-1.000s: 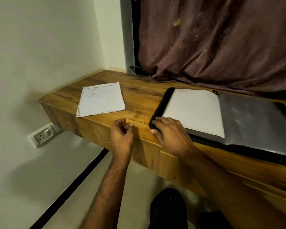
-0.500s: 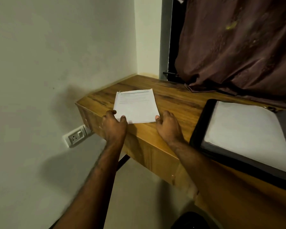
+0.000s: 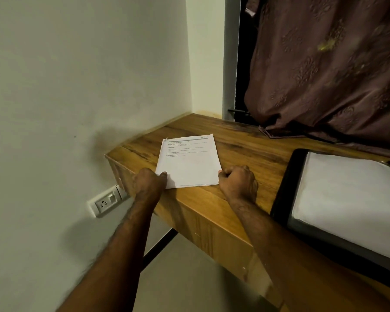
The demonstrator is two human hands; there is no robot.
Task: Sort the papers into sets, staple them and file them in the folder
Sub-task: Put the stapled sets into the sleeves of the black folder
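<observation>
Wood-grain bench (image 3: 245, 154) carried a thin white stapled paper set (image 3: 189, 162) near its left end. Compared with half a second before, both hands had closed in: left hand (image 3: 148, 182) pinched the near-left corner, right hand (image 3: 239, 183) gripped the near-right corner. Black open folder (image 3: 282, 199) lay right.

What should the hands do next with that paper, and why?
Probably lift the papers and carry them right to the open folder. The left hand and right hand already hold the near corners, and a staple seems to sit at the far left corner.
</observation>
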